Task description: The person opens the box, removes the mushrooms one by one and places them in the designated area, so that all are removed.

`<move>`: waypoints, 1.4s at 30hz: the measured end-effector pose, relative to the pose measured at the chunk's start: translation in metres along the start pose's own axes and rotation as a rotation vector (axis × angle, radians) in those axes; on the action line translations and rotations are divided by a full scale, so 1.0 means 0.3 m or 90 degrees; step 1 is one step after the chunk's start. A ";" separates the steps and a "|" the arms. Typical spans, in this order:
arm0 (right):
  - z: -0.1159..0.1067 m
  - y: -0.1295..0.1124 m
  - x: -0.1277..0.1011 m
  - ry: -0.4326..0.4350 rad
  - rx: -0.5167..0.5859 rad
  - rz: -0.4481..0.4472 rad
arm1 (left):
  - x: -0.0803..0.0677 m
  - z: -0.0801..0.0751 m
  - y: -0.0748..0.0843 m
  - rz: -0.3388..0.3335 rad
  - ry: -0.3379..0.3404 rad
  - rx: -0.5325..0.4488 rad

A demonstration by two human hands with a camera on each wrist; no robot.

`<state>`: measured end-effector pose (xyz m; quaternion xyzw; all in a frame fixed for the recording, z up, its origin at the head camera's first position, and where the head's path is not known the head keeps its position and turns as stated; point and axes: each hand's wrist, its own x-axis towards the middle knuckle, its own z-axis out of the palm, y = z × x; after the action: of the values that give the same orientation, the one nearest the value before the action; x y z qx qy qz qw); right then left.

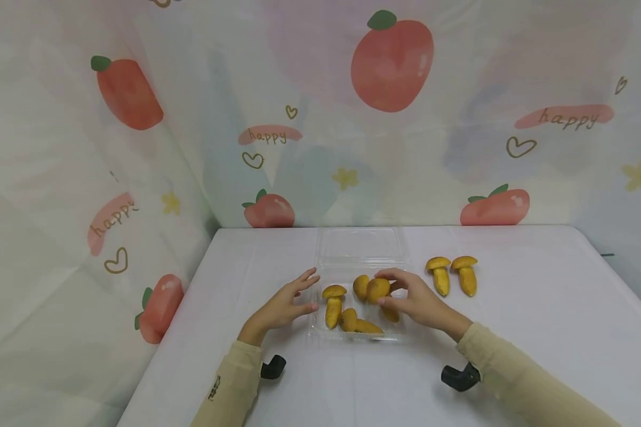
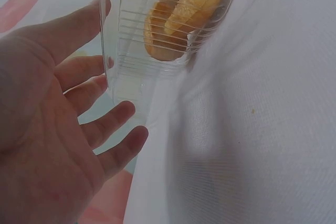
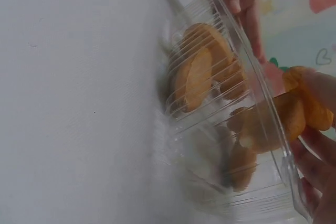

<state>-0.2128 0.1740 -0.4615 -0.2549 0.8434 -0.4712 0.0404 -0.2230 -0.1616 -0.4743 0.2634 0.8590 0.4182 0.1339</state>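
Broadly, a fruit-patterned backdrop (image 1: pixel 320 71) rises behind a white table (image 1: pixel 267 255), on which sits a clear plastic container (image 1: pixel 367 310), its lid (image 1: pixel 360 244) open at the far side. Beside its left wall, the left hand (image 1: pixel 283 303) spreads its fingers, holding nothing. Over its right half, the right hand (image 1: pixel 422 301) pinches a yellow mushroom (image 1: pixel 378 290). Other mushrooms (image 1: pixel 333 307) lie inside; two loose mushrooms (image 1: pixel 467 277) lie on the table to the right.

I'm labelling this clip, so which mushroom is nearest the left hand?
The mushroom on the left side of the box, beside the left hand; every other mushroom lies farther right.
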 end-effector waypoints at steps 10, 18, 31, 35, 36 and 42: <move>-0.034 -0.026 0.002 0.042 0.021 0.016 | -0.001 0.002 -0.002 0.007 -0.002 -0.004; -0.076 -0.033 -0.003 0.079 0.017 0.016 | 0.003 0.001 -0.005 0.019 -0.003 -0.005; -0.134 -0.030 -0.041 0.120 0.015 0.014 | 0.004 0.004 -0.015 0.011 -0.004 -0.003; -0.155 -0.024 -0.049 0.124 0.031 0.010 | 0.004 0.005 -0.016 0.011 -0.004 -0.002; -0.161 -0.023 -0.051 0.124 0.031 0.013 | 0.004 0.005 -0.016 0.011 -0.004 -0.002; -0.194 -0.022 -0.062 0.132 0.016 0.023 | 0.002 0.005 -0.012 0.008 -0.004 -0.007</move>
<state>-0.2120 0.2248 -0.4273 -0.1888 0.8415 -0.5049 -0.0356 -0.2241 -0.1620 -0.4780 0.2691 0.8547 0.4227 0.1354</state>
